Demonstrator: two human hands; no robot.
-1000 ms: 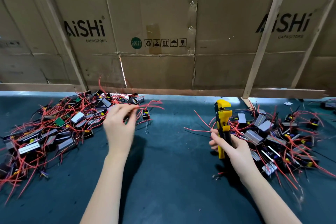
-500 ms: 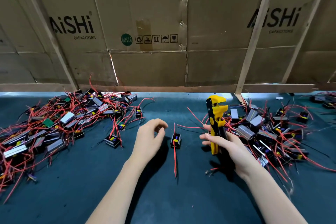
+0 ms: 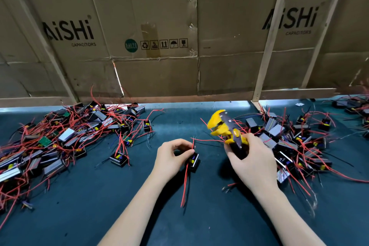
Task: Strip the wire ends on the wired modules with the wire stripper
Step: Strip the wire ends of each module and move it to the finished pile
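Observation:
A small black wired module (image 3: 194, 161) with red wires lies on the dark mat in the middle. My left hand (image 3: 171, 157) pinches it at its left edge, and one red wire trails toward me. My right hand (image 3: 252, 163) grips the handles of the yellow and black wire stripper (image 3: 226, 129), whose jaws tilt up and to the left, just right of the module's upper wire ends. The jaws are slightly blurred.
A big heap of wired modules (image 3: 60, 138) with red wires covers the left of the mat. Another heap (image 3: 299, 142) lies at the right, behind my right hand. A cardboard wall (image 3: 159, 36) with wooden battens closes off the far edge.
My left hand carried one module from the left heap to the middle and now pinches it. The wire stripper in my right hand tipped from upright to leaning left toward the module.

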